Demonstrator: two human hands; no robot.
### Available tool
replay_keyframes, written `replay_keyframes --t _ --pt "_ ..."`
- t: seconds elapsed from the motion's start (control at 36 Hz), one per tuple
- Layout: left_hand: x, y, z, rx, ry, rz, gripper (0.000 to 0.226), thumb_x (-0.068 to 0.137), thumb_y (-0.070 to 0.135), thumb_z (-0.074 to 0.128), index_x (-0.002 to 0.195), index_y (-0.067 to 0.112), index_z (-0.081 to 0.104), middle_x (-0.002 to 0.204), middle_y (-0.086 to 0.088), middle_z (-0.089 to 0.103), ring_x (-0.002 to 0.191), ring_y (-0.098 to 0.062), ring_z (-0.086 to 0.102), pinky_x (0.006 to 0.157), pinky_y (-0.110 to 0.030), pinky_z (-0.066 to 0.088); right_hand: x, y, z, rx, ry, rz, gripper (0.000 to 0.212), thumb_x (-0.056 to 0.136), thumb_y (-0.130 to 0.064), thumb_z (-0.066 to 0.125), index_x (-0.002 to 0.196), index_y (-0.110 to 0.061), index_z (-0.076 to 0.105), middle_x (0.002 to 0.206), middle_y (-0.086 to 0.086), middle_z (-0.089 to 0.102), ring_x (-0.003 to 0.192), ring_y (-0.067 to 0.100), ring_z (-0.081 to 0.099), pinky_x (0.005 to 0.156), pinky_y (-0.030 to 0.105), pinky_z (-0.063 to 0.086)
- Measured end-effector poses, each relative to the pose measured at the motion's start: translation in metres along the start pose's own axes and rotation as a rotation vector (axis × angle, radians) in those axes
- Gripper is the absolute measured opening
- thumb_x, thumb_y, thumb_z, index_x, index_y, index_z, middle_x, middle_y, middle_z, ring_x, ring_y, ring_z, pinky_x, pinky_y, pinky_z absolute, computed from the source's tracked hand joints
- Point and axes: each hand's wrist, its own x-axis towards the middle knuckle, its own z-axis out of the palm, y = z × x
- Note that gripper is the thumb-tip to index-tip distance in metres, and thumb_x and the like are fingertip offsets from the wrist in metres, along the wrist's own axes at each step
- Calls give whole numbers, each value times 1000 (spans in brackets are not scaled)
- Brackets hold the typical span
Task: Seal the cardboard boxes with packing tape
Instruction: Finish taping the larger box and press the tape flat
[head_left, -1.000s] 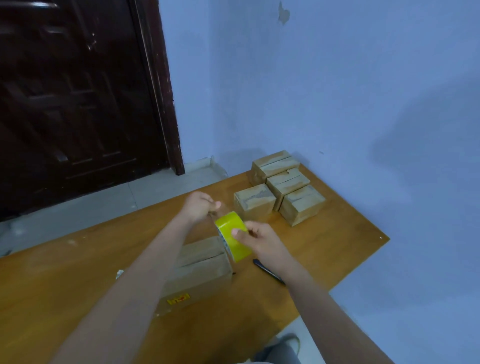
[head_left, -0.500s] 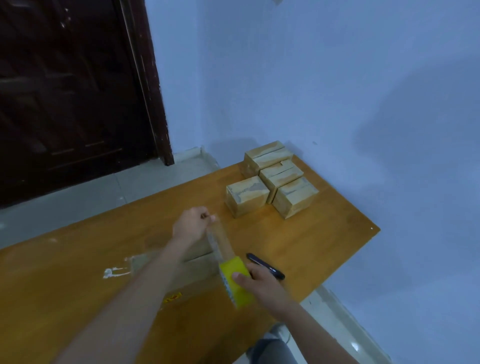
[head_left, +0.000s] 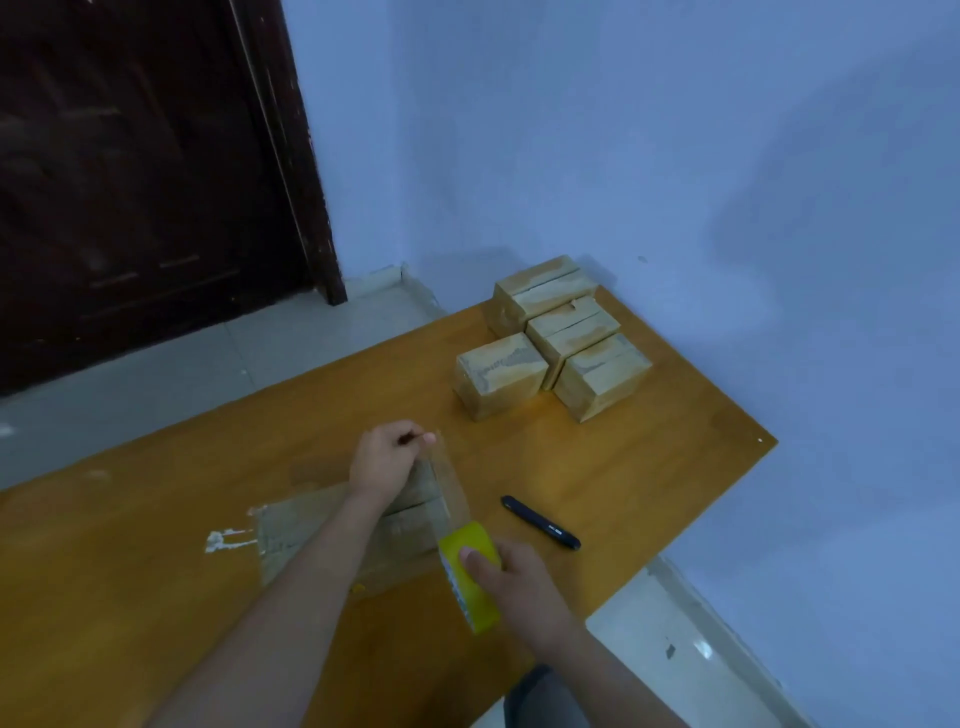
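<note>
- Left hand (head_left: 384, 460) pinches the clear tape strip (head_left: 451, 488) at the far edge of the box (head_left: 363, 525); right hand (head_left: 519, 582) grips the yellow tape roll (head_left: 467, 574) at its near edge.
- Slack could wrinkle the strip or stick it off the seam.

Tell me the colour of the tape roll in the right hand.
Bright yellow tape roll, clearest in the head view.

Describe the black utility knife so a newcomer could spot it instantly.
Start at the orange-brown wooden table. Near its right edge, just right of the yellow packing tape roll, lies a slim black pen-shaped utility knife. It is the only dark, thin item there; everything nearby is tan cardboard.
</note>
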Motion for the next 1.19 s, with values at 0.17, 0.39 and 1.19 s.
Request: replay_keyframes --t 0.17,0.39,1.19 --pt "1 -1 3 52 1 -13 17 86 32 67 73 20 67 73 -10 66 68 -21 56 59 -30 36 2 -3 2 -47 32 20 35 95 -29 54 62 -20 45 50 -11 43 47 5 42 50 21 35" --pt "6 -7 4 14 -12 -7 19 84 31 69 74 16 70 80 -9 69 77 -25 61 67 -36 48 -7 8 5 -94 9 77 30 95 -34 52 74 -13 53 64 5 48 56 14 47 55 26 36" --pt "16 -5 0 -1 -156 -54 22 83 37 70 67 23 64 69 2 55 69 -16 51 65 -31 38 -4 14 12 -32 -4 90 29 95 -31 52 69 -17 53 60 -4 50 54 10 50 55 25 40"
